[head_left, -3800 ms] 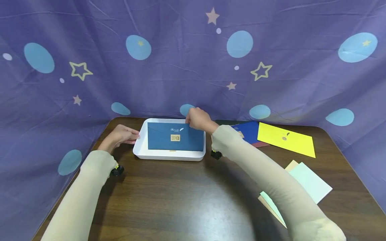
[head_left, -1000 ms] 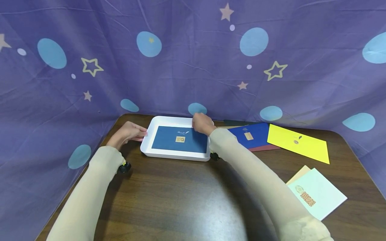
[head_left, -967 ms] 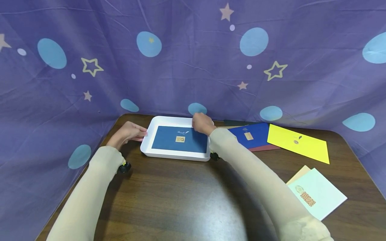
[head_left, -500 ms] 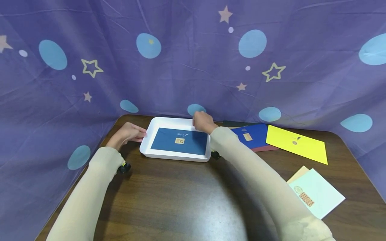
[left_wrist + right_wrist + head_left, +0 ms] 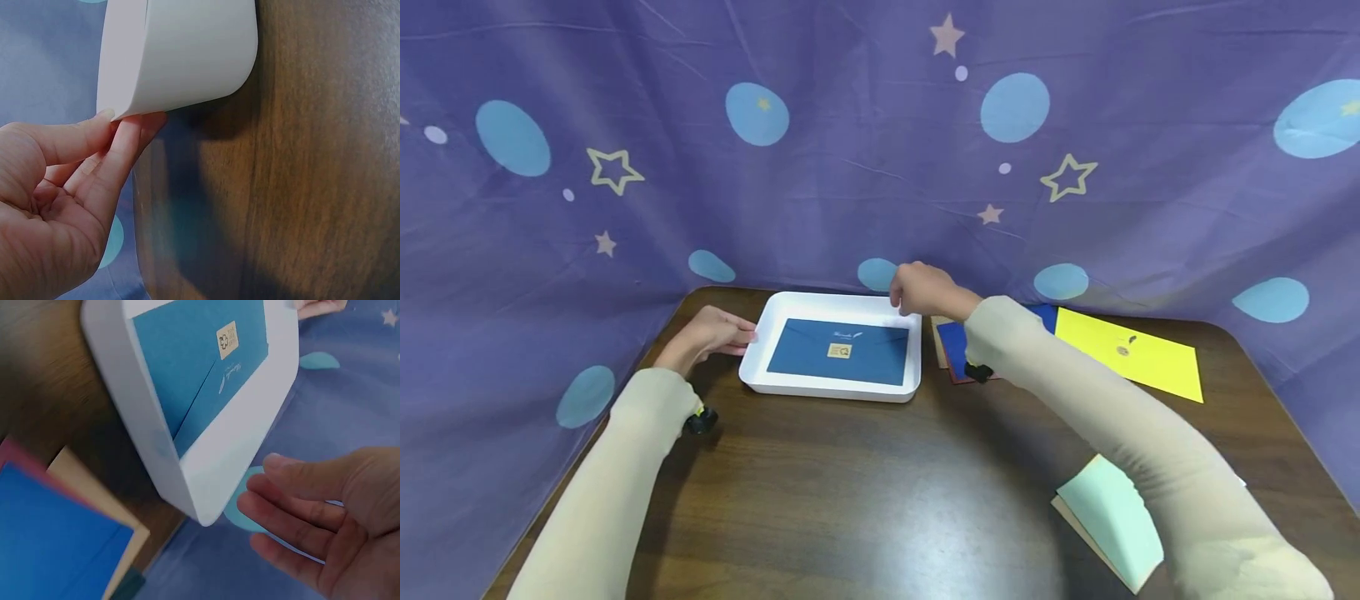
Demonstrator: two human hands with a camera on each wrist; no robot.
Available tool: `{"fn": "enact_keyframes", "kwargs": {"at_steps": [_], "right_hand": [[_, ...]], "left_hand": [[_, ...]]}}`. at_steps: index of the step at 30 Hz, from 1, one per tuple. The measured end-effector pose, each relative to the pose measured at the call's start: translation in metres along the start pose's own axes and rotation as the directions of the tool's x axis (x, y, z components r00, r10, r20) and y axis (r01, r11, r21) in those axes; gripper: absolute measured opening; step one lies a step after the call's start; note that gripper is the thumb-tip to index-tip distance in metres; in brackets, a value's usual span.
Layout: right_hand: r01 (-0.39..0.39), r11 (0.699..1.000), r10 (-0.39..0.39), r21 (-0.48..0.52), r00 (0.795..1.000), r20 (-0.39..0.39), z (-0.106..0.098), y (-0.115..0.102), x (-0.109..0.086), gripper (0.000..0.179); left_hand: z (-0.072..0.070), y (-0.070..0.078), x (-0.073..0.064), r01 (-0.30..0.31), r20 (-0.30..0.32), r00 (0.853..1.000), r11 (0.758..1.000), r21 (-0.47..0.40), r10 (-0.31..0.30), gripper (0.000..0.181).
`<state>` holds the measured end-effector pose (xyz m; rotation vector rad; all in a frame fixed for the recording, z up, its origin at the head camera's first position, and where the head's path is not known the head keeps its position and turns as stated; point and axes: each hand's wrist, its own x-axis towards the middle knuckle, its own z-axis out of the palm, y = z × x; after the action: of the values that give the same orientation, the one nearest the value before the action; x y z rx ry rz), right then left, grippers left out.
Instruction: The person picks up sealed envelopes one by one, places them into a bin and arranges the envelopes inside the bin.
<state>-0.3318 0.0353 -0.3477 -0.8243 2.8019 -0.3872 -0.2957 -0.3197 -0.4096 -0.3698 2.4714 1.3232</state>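
Observation:
A white tray stands near the back of the table, with a dark teal envelope lying flat inside it. The envelope bears a small tan label and white script. My left hand pinches the tray's left rim between thumb and fingers, as the left wrist view confirms. Just off the tray's back right corner hovers my right hand. In the right wrist view that hand has loosely bent fingers, a gap between thumb and fingertips, and holds nothing.
Right of the tray lie overlapping envelopes, with a blue envelope on top, partly under my right sleeve. A yellow envelope lies farther right. Mint envelopes sit at the front right, partly hidden by the sleeve. A patterned purple curtain hangs behind the table.
My right hand has let go of the tray's back right area and moved right, off the tray. The teal envelope has settled flat. My left hand keeps its pinch on the rim.

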Motion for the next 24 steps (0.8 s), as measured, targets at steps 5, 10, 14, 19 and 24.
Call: {"fn": "enact_keyframes", "kwargs": {"at_steps": [5, 10, 14, 19, 24], "right_hand": [[0.128, 0.992, -0.127, -0.02, 0.991, 0.053, -0.013, 0.011, -0.032, 0.013], [0.229, 0.973, -0.228, -0.003, 0.967, 0.114, -0.02, 0.026, -0.071, 0.012], [0.24, 0.971, -0.237, 0.007, 0.957, 0.169, -0.02, 0.038, -0.104, 0.015], [0.258, 0.966, -0.251, 0.003, 0.937, 0.242, -0.011, 0.052, -0.142, 0.021], [0.249, 0.969, -0.231, -0.01, 0.915, 0.332, 0.002, 0.066, -0.174, 0.021]], "left_hand": [[-0.002, -0.002, -0.001, -0.005, 0.002, 1.0, 1.0, -0.006, 0.005, 0.041], [-0.003, -0.004, 0.0, -0.012, 0.008, 1.0, 1.0, -0.002, 0.012, 0.042], [-0.003, -0.004, -0.001, -0.014, 0.017, 1.0, 1.0, 0.004, 0.014, 0.044], [-0.003, -0.003, -0.001, -0.008, 0.011, 1.0, 1.0, 0.014, 0.008, 0.043], [-0.001, 0.0, 0.0, -0.002, 0.008, 1.0, 1.0, 0.022, 0.002, 0.043]]}}
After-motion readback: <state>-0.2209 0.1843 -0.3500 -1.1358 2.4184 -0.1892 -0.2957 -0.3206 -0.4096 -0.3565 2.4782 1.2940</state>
